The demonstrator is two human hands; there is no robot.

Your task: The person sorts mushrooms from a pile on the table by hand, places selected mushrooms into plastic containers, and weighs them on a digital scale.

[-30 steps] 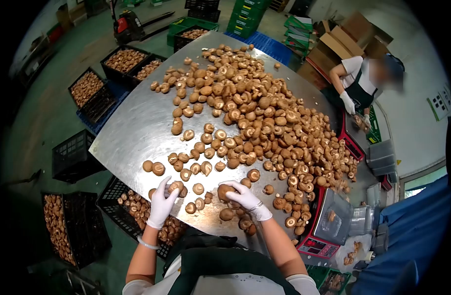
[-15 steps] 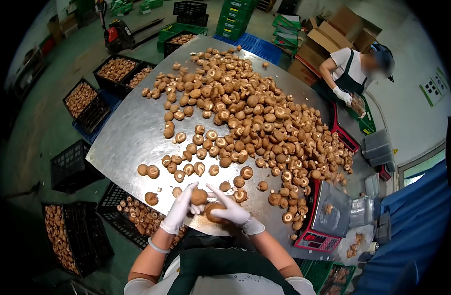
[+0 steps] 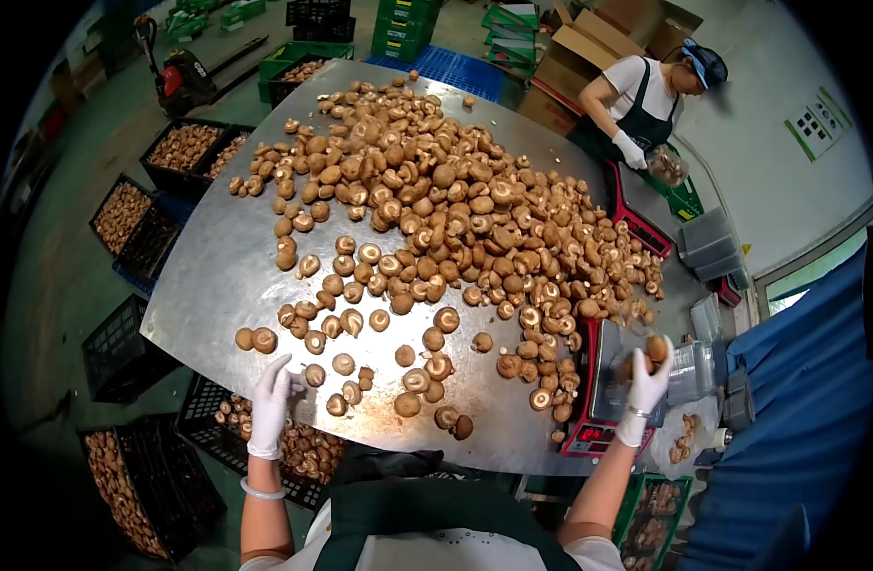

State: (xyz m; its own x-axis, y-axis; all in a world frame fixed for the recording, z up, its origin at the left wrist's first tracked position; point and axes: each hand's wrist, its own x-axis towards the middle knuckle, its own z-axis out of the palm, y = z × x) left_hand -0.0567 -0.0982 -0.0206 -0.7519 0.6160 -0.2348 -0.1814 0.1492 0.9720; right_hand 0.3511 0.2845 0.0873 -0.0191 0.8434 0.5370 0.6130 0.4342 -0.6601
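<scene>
My right hand (image 3: 648, 385), in a white glove, is closed round a brown shiitake mushroom (image 3: 656, 348) above the red digital scale (image 3: 589, 436) at the table's right. Another brown shape beside those fingers is partly hidden and blurred. At the front left edge of the metal table (image 3: 218, 276), my gloved left hand (image 3: 271, 404) has its fingers apart with nothing in them. Close to it lies a single shiitake (image 3: 315, 375). Several loose shiitakes (image 3: 408, 404) are scattered between my hands, and a large heap of shiitakes (image 3: 456, 205) covers the middle and far side.
A black crate of mushrooms (image 3: 203, 404) stands below the left edge. Clear plastic boxes (image 3: 689, 373) sit right of the scale. Across the table a co-worker (image 3: 641, 105) holds a clear pack of mushrooms (image 3: 667, 166) near a second scale (image 3: 646, 228). A blue curtain (image 3: 789, 400) hangs at right.
My hands have parted: the right moved over the scale with a mushroom, the left drew to the table's left edge. More mushrooms lie at the front. The view has shifted.
</scene>
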